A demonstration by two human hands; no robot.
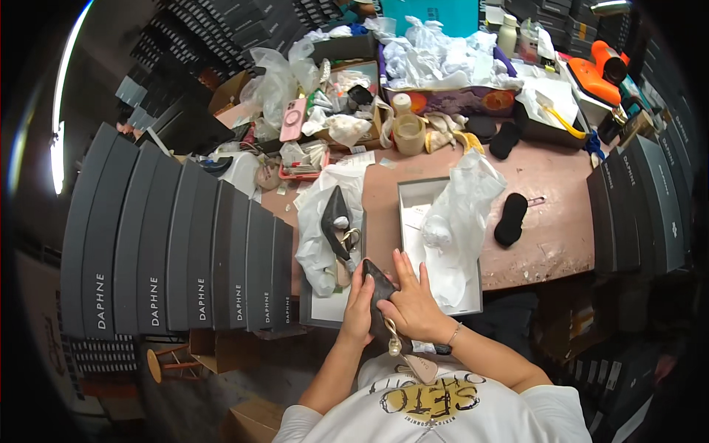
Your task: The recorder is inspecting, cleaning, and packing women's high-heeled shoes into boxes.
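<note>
Both of my hands hold a dark pointed shoe (pixel 379 283) in front of my chest, toe pointing away from me. My left hand (pixel 358 308) grips its left side and my right hand (pixel 410 298) wraps over its right side and heel. A strap with a metal buckle and a beige tag (pixel 419 366) hangs below the shoe. The matching shoe (pixel 337 219) lies on white wrapping paper in a box lid (pixel 325 310) just beyond my left hand. An open white shoe box (pixel 413 193) with crumpled paper (pixel 458 210) stands beside my right hand.
A row of dark grey shoe boxes (pixel 185 251) stands on edge at my left, more (pixel 639 207) at the right. The pink worktable (pixel 554 221) carries black insole pads (pixel 509 220), tape rolls, plastic bags, a pink phone (pixel 292 119) and an orange tool (pixel 598 70).
</note>
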